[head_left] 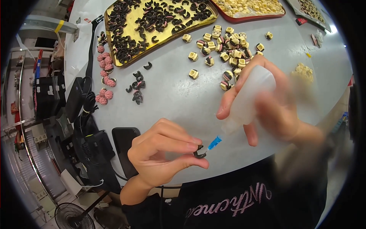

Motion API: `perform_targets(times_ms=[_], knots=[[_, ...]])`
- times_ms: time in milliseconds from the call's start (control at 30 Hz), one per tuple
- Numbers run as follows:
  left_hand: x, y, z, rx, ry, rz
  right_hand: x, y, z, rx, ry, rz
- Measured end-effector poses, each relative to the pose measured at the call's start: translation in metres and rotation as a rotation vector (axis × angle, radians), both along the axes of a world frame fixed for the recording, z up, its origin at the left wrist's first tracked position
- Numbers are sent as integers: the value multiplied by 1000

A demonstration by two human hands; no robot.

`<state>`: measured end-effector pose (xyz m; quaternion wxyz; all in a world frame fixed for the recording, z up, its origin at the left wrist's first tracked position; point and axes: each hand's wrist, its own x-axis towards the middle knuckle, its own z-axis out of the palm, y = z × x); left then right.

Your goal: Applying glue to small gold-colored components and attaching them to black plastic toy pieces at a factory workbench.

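Observation:
Between thumb and fingers, my left hand (pixel 164 149) pinches a small black C-shaped piece (pixel 199 153) above the near edge of the grey table. My right hand (pixel 272 103) wraps round a translucent white squeeze bottle (pixel 251 91), tilted down to the left. Its blue needle tip (pixel 215 142) reaches the opening of the black piece. Whether any liquid comes out is too small to tell. Beyond the bottle lies a loose heap of cream-and-black pieces (pixel 236 53), some with pink between. Several loose black C-shaped pieces (pixel 138 86) rest on the table further left.
A gold tray (pixel 164 33) of black pieces lies at the back, beside a red tray (pixel 244 18) of cream pieces. Pink bumpy pieces (pixel 105 65) line the left edge. A black phone (pixel 124 143) lies by my left wrist. At right sits a small cream pile (pixel 303 72).

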<state>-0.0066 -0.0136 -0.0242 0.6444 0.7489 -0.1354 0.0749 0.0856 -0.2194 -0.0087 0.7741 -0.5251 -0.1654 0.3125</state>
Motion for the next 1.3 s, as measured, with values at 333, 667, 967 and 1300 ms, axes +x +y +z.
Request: perform_targets(times_ms=[333, 667, 967, 1300], knots=[[-1, 1, -1, 2, -1, 13, 0, 0, -2, 11, -19, 14], [-1, -1, -1, 6, -9, 19, 0, -1, -1, 27, -23, 22], [2, -1, -2, -59, -54, -10, 0, 0, 2, 4, -32, 21], [0, 0, -2, -60, -15, 2, 0, 1, 3, -27, -59, -33]])
